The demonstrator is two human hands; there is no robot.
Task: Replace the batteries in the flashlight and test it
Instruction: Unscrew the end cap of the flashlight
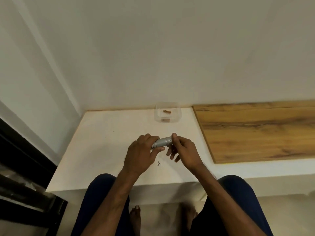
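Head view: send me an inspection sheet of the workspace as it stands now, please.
Surface: white table, with a wooden board to its right.
Job's things: silver flashlight held above the table; two batteries lie in a clear tub by the wall.
Clutter: dark specks near the hands.
Grippers: left hand grips the flashlight's body; right hand pinches its other end.
Cables: nothing seen.
Surroundings: white wall behind; black frame at left.
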